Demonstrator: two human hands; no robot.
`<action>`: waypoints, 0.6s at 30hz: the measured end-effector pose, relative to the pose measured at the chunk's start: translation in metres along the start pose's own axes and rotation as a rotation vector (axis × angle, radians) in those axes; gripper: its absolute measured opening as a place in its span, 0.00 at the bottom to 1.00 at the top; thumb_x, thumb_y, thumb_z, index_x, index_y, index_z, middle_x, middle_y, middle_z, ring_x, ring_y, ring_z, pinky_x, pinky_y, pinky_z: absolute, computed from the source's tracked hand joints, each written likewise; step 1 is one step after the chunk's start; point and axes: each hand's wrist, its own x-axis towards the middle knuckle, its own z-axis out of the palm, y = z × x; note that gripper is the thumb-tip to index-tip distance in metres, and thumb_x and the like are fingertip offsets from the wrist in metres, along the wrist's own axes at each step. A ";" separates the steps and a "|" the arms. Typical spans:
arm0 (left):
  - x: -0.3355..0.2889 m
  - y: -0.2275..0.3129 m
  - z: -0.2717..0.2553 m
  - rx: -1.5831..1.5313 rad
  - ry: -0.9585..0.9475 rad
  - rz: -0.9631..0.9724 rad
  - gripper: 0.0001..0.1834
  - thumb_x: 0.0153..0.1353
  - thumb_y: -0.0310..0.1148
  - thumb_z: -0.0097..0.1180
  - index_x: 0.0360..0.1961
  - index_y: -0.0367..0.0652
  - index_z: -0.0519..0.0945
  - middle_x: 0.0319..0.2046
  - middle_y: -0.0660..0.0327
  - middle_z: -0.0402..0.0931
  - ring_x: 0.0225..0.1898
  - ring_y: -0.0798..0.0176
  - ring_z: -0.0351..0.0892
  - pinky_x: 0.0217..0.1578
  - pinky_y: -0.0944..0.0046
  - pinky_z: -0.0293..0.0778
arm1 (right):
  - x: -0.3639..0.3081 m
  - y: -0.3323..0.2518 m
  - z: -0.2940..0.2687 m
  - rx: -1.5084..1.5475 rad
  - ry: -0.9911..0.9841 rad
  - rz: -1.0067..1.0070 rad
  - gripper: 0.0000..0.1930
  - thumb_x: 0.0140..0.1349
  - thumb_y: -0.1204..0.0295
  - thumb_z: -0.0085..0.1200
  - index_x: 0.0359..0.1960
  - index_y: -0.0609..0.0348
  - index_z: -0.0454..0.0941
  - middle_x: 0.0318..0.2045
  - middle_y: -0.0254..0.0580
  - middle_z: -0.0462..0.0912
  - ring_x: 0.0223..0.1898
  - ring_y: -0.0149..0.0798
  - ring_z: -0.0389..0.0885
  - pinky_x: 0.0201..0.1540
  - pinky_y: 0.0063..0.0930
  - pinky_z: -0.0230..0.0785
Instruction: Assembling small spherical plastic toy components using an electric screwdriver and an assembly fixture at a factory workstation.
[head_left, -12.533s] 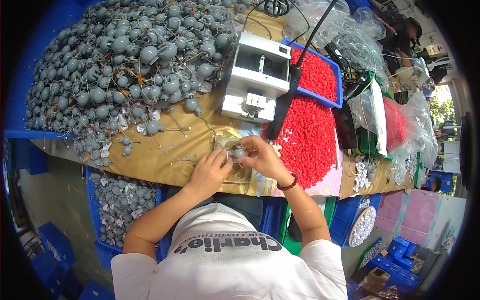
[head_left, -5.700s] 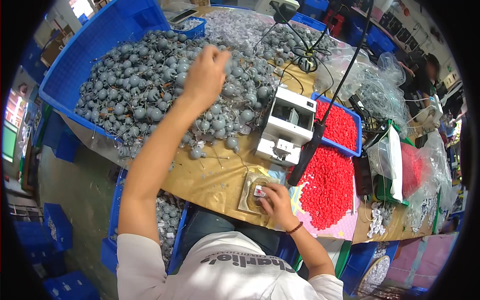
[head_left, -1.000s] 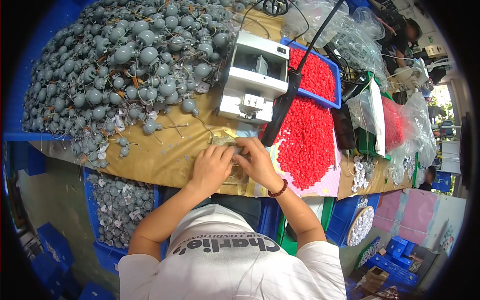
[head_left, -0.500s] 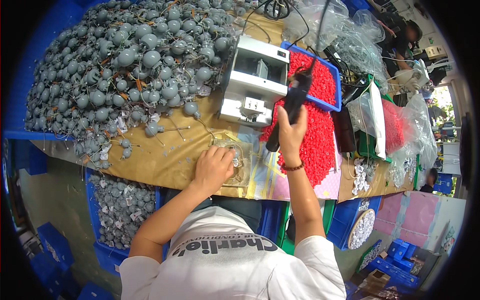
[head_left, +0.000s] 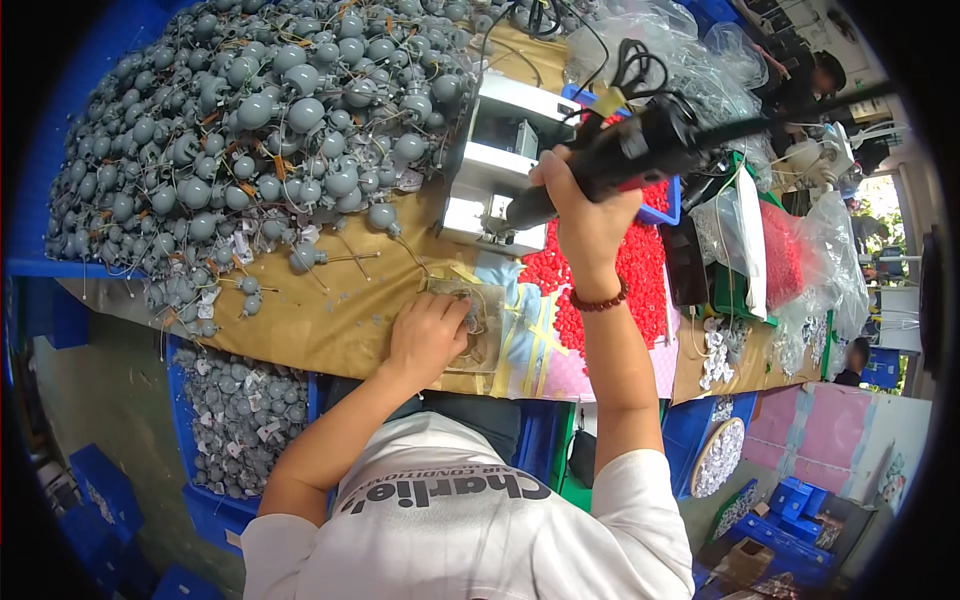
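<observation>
- The right hand [head_left: 585, 215] is raised above the worktop [head_left: 330, 310], its grip clenched around a black corded power tool [head_left: 625, 155]; the tool is lying across the palm, its tip pointing down and left toward the white machine [head_left: 495, 175]; cables are trailing off up and to the right.
- The left hand [head_left: 425, 335] is resting palm-down on the worktop, fingers pressing on a small clear plastic jig [head_left: 480, 320]; whether that grip is closing on anything I cannot tell.
- The jig is lying near the front edge of the worktop, just left of a pile of red plastic pieces [head_left: 560, 290].
- A big heap of grey round parts with wire leads [head_left: 260, 120] is covering the far left of the worktop; more are filling a blue bin [head_left: 235, 440] below the front edge.
</observation>
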 end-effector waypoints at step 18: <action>-0.001 -0.003 0.002 0.015 0.038 0.011 0.18 0.50 0.31 0.66 0.44 0.45 0.79 0.37 0.59 0.76 0.42 0.50 0.77 0.39 0.49 0.72 | -0.099 -0.004 0.002 0.060 -0.153 0.202 0.27 0.55 0.86 0.66 0.57 0.70 0.71 0.29 0.31 0.82 0.30 0.23 0.78 0.36 0.20 0.72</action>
